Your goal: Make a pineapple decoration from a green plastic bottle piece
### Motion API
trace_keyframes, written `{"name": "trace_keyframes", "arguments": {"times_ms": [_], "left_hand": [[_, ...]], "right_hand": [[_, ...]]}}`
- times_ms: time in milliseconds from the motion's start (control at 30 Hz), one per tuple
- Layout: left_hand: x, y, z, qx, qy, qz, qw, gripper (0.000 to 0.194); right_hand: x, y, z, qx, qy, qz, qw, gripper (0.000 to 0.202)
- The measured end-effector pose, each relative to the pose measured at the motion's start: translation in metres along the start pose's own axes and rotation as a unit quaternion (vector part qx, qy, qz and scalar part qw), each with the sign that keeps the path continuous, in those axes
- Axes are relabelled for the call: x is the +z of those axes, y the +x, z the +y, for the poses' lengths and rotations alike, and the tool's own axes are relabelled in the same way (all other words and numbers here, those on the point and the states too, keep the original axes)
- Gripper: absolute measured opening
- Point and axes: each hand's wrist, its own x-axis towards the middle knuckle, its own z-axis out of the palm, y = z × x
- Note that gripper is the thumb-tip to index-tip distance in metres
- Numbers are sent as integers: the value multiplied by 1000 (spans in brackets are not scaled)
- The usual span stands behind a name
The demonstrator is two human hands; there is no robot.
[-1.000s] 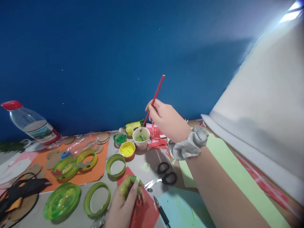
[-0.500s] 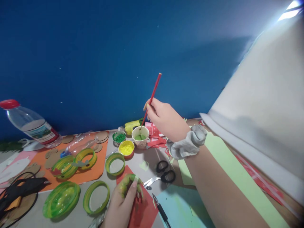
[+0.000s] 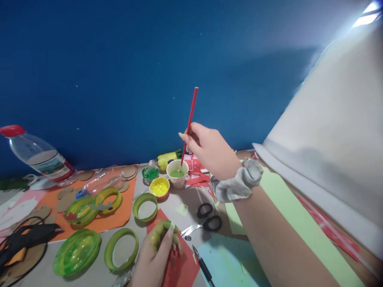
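Observation:
My right hand (image 3: 211, 149) pinches a slim red-handled paintbrush (image 3: 192, 107) between thumb and fingers. The brush stands nearly upright, its lower end inside a paper cup (image 3: 177, 181) of murky green water. Beside that cup are a tub of yellow paint (image 3: 159, 187) and a tub of green paint (image 3: 150, 173). Low in the view, my left hand (image 3: 157, 251) is curled closed above a red paper sheet (image 3: 182, 263). Green paint stains its fingers; whatever they hold, if anything, is hidden. Green-yellow painted rings (image 3: 121, 249) lie to its left.
Black-handled scissors (image 3: 206, 223) and a pen (image 3: 203, 265) lie right of my left hand. At left stand a red-capped bottle (image 3: 44, 159), a black glue gun (image 3: 32, 235) and a green painted plastic piece (image 3: 77, 252). A blue wall (image 3: 119, 79) rises behind the table.
The brush has swung more upright and dipped deeper into the cup, its tip shifting slightly right. My left hand has stayed in place.

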Motion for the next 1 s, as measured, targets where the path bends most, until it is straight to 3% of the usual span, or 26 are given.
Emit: {"name": "trace_keyframes", "arguments": {"times_ms": [300,667,1000], "left_hand": [[1,-1,3,-17,-13,-18,1000,35],[2,-2,3,-3,10,23,1000,33],[1,-1,1,-14,1,9,1000,33]], "right_hand": [[6,1,2,2,34,18,999,21],[5,-2,3,11,56,14,998,17],[6,-1,3,-8,32,19,999,16]]}}
